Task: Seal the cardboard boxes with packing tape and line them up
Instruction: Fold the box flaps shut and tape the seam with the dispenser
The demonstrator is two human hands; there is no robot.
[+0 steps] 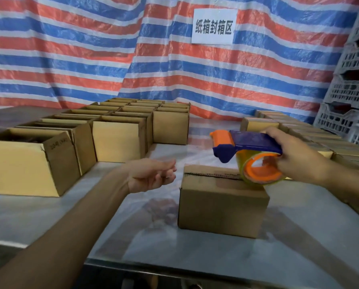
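A: We face a striped tarp (91,49) in red, white and blue, hung as a back wall; a white paper sign (214,26) is fixed to it; grey plastic crates (349,84) stand stacked at the right edge.

B: Below it we see the pale, glossy table (174,247); open cardboard boxes (120,138) sit in rows on its left and back; closed boxes (312,140) run in a line along its right side.

A: Near the middle stands the single closed box (222,205), apart from both groups; its top seam shows as a dark slit.

B: Our right hand (295,157) is clenched round the blue and orange tape dispenser (249,151); the roll of tape (260,170) rests on the right end of that box's top, at the seam.

A: Our left hand (151,174) hovers just left of the box, not touching it; the fingers (168,167) are loosely curled, half open, and hold nothing that we can see.
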